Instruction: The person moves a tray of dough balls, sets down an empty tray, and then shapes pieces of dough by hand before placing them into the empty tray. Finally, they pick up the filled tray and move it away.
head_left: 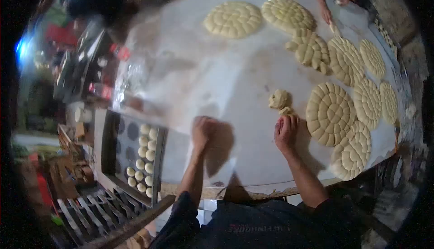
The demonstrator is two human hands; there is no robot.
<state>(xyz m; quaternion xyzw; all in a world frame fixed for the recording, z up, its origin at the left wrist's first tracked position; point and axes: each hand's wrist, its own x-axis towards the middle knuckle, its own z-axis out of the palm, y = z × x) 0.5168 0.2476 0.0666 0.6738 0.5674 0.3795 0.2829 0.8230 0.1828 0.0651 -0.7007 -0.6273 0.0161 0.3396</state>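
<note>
My left hand (204,131) is curled closed above the pale work table (181,86), and its palm is hidden from me. Further right, my right hand (286,132) has its fingers bent inward; anything inside them is out of sight. Just past those fingertips lies a small piece of dough (287,111), at or very near them. A larger lump of dough (280,98) sits right behind that piece. Beside my right hand is a flat round of dough (331,113), scored into many sections.
More scored dough rounds (233,19) lie along the table's far and right sides. At the far right, another person's hand (326,15) holds a tool over one. A tray (156,163) of dough balls (149,154) stands at left, near plastic bottles (100,90).
</note>
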